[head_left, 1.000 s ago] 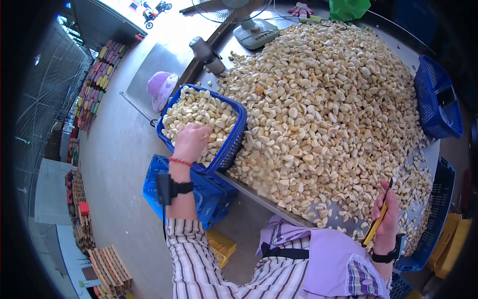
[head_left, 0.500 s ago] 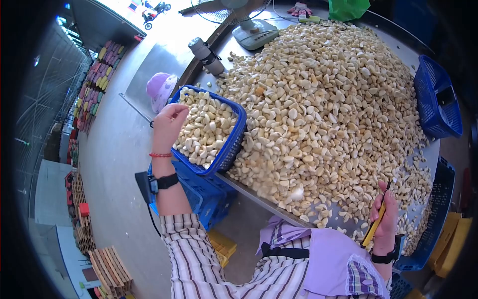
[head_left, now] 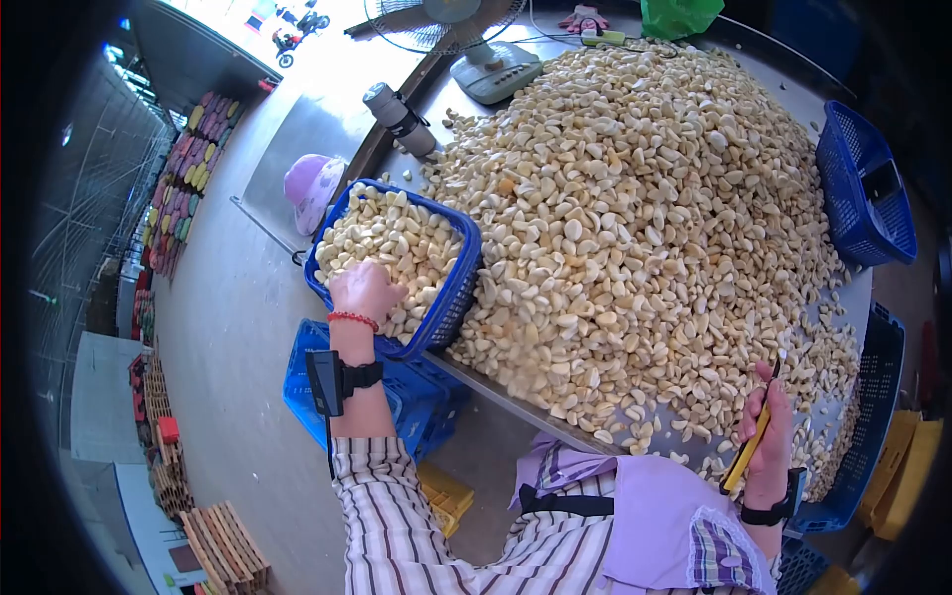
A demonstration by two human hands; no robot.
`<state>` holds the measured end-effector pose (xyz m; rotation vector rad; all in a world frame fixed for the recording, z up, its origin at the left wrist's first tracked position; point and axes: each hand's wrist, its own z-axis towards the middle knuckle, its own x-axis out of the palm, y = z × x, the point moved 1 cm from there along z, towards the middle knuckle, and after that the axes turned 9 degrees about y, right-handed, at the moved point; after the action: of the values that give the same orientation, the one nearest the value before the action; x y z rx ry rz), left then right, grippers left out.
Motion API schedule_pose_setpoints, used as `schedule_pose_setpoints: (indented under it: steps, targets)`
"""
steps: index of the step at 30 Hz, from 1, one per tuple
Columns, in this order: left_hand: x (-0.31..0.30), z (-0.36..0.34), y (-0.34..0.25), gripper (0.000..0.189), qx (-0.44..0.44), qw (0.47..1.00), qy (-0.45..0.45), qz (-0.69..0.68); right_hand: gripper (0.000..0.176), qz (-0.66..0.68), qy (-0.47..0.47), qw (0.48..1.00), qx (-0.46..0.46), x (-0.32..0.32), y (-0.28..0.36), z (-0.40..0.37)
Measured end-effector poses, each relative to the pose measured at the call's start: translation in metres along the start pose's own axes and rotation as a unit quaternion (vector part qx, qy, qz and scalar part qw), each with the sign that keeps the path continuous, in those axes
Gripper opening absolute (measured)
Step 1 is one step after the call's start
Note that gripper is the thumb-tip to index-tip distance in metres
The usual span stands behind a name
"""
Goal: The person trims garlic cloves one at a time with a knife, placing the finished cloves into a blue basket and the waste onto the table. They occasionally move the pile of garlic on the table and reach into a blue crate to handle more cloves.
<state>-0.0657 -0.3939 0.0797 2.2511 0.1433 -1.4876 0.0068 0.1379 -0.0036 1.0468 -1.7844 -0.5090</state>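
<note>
Across the metal table [head_left: 514, 407], a broad heap of pale pieces [head_left: 635, 228] lies loose, far outnumbering those in the well-filled blue basket [head_left: 458, 297]; fan [head_left: 494, 73] and flask [head_left: 399, 119] flank the heap. The left hand [head_left: 363, 292] curls its fingers over the basket's pieces, grip unclear; the right hand [head_left: 773, 432] grips a yellow-handled tool [head_left: 746, 452]
</note>
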Motion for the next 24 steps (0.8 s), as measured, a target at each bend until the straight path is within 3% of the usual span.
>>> schedule_pose_setpoints:
  steps: [2, 4, 9, 11, 12, 14, 15, 17, 18, 19, 20, 21, 24]
  targets:
    - [-0.003, -0.005, -0.004, 0.038, 0.007, 1.000, 0.002, 0.027, 0.040, -0.004, -0.003, 1.000, -0.002, -0.001, -0.002, 0.002]
    - [-0.005, -0.004, -0.026, 0.035, 0.011, 0.972, -0.042, -0.232, 0.039, 0.001, -0.006, 1.000, 0.007, 0.005, -0.004, 0.004]
    - [0.043, 0.027, -0.017, 0.027, 0.031, 0.954, -0.068, -0.289, 0.039, -0.019, 0.002, 1.000, 0.013, 0.006, -0.002, 0.003]
    - [0.038, 0.023, 0.000, 0.023, 0.050, 0.792, -0.124, -0.596, 0.039, -0.006, -0.005, 1.000, 0.009, 0.003, 0.001, -0.002]
    - [0.031, 0.011, 0.004, 0.023, 0.051, 0.792, -0.120, -0.596, 0.039, -0.006, -0.008, 1.000, 0.010, 0.000, 0.001, -0.003]
    - [0.007, -0.018, 0.012, 0.019, 0.233, 0.612, -0.067, -0.753, 0.039, 0.030, -0.016, 0.999, 0.003, -0.007, 0.000, -0.001]
    - [-0.007, -0.031, 0.010, 0.019, 0.230, 0.613, -0.067, -0.753, 0.039, 0.030, -0.014, 0.999, 0.006, -0.007, -0.001, 0.000]
    - [-0.028, -0.053, 0.000, 0.024, 0.323, 0.720, 0.106, -0.606, 0.038, 0.028, -0.026, 0.999, 0.009, -0.006, -0.006, 0.002]
    - [-0.027, -0.045, 0.002, 0.031, 0.289, 0.829, 0.030, -0.477, 0.038, 0.028, -0.023, 0.999, 0.011, -0.004, -0.007, 0.004]
    - [-0.023, -0.033, 0.006, 0.031, 0.287, 0.830, 0.029, -0.477, 0.038, 0.013, -0.017, 1.000, 0.019, -0.002, -0.007, 0.004]
    - [-0.019, -0.017, 0.013, 0.035, 0.230, 0.892, -0.127, -0.367, 0.038, -0.003, -0.011, 1.000, 0.027, -0.001, -0.008, 0.005]
    - [-0.014, -0.002, 0.017, 0.039, 0.164, 0.915, -0.277, -0.242, 0.038, -0.003, -0.011, 1.000, 0.027, 0.000, -0.007, 0.004]
    - [0.001, 0.036, 0.005, 0.035, 0.179, 0.898, -0.338, -0.219, 0.038, -0.013, 0.002, 0.999, 0.031, 0.002, -0.005, 0.005]
